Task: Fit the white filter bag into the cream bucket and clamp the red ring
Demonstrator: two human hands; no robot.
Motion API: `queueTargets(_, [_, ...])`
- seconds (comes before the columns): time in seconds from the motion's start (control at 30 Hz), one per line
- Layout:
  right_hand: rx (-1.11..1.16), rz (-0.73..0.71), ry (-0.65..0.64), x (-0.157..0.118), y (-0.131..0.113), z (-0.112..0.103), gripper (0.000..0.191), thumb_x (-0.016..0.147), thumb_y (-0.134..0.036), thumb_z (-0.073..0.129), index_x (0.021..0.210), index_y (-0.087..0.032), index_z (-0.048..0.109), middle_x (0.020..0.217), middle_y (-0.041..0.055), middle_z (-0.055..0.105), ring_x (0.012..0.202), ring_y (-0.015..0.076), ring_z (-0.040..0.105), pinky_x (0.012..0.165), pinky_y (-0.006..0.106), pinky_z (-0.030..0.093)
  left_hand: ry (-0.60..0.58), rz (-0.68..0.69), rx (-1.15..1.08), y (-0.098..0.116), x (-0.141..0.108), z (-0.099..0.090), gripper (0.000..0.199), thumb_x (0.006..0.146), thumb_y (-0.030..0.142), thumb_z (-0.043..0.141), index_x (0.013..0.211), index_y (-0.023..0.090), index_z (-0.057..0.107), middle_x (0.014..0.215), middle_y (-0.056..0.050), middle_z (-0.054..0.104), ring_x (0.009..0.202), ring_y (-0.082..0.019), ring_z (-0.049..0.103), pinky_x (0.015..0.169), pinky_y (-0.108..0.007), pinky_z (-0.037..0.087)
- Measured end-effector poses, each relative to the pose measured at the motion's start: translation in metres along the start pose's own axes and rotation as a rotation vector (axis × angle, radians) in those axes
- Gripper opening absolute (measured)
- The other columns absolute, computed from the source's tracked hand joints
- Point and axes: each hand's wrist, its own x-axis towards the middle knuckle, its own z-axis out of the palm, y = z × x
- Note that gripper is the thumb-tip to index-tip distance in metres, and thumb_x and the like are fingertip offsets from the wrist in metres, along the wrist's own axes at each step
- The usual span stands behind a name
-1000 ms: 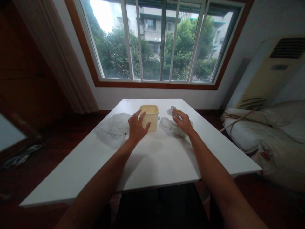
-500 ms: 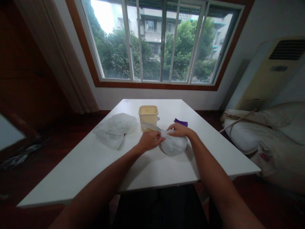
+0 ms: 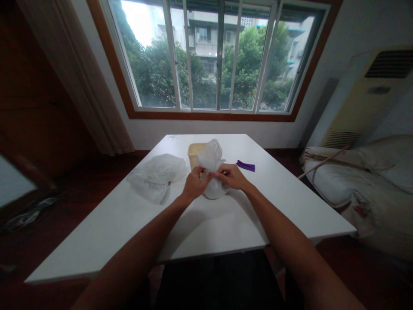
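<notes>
A white translucent plastic bag (image 3: 210,155) is bunched at its neck between my two hands. Its loose top puffs up above my fingers, and its rounded lower part sits at the table top below them. My left hand (image 3: 195,184) pinches the neck from the left, fingers closed. From the right, my right hand (image 3: 232,176) grips the same gathered plastic, its fingertips meeting the left ones. What the bag contains I cannot make out. Just behind it stands a pale yellow square container (image 3: 192,156), partly hidden by the bag.
Another crumpled white plastic bag (image 3: 158,172) lies on the left of the white table (image 3: 129,241). A small purple strip (image 3: 245,165) rests to the right. Beyond the table's right edge are covered bundles (image 3: 371,181) with a thin stick (image 3: 322,162) across them.
Both hands have shifted slightly left with the bag. Its top now stands upright in front of the yellow container, where before the bag lay lower and further right.
</notes>
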Motion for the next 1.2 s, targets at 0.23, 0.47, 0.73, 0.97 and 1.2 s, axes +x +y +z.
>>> queueTargets(0.23, [-0.144,0.072,0.045,0.002,0.022,-0.005,0.011,0.081,-0.026,0.062,0.078,-0.020,0.071,0.084,0.0048,0.072,0.079,0.0198,0.063,0.076,0.031,0.050,-0.159,0.279,0.017,-0.008,-0.001,0.002,0.014,0.087,0.025,0.062,0.099,0.021,0.069,0.118,-0.009,0.067,0.114,-0.022,0.060,0.101,-0.040,0.049])
queueTargets(0.47, [-0.225,0.015,-0.073,0.003,0.032,-0.004,0.021,0.081,-0.032,0.069,0.096,-0.018,0.075,0.096,0.0069,0.072,0.079,0.0170,0.062,0.072,0.029,0.047,-0.268,0.404,0.193,0.006,-0.001,-0.006,0.038,0.074,0.004,0.053,0.096,0.026,0.075,0.128,-0.006,0.061,0.125,-0.026,0.051,0.107,-0.047,0.042])
queueTargets(0.73, [-0.441,0.142,-0.129,0.000,0.029,-0.008,0.012,0.083,-0.025,0.065,0.085,-0.016,0.073,0.081,0.0046,0.069,0.071,0.0148,0.057,0.066,0.026,0.039,-0.318,0.238,0.060,0.000,0.006,-0.029,0.032,0.081,0.010,0.043,0.091,0.020,0.071,0.085,-0.003,0.074,0.084,-0.018,0.067,0.088,-0.035,0.048])
queueTargets(0.97, [-0.394,0.085,0.003,0.002,0.026,-0.002,0.010,0.085,-0.021,0.058,0.079,-0.017,0.065,0.078,0.0034,0.065,0.071,0.0154,0.055,0.065,0.026,0.037,-0.278,0.033,0.245,-0.003,0.001,-0.014,0.024,0.086,0.039,0.064,0.103,0.024,0.070,0.076,0.000,0.071,0.068,-0.018,0.064,0.065,-0.027,0.046])
queueTargets(1.2, [-0.319,-0.004,0.076,0.002,0.029,-0.008,0.012,0.088,-0.026,0.059,0.087,-0.017,0.067,0.082,0.0042,0.065,0.070,0.0150,0.055,0.066,0.026,0.041,-0.160,0.114,0.269,-0.004,0.003,-0.012,0.015,0.089,0.034,0.062,0.084,0.021,0.066,0.081,-0.003,0.069,0.076,-0.019,0.063,0.070,-0.029,0.047])
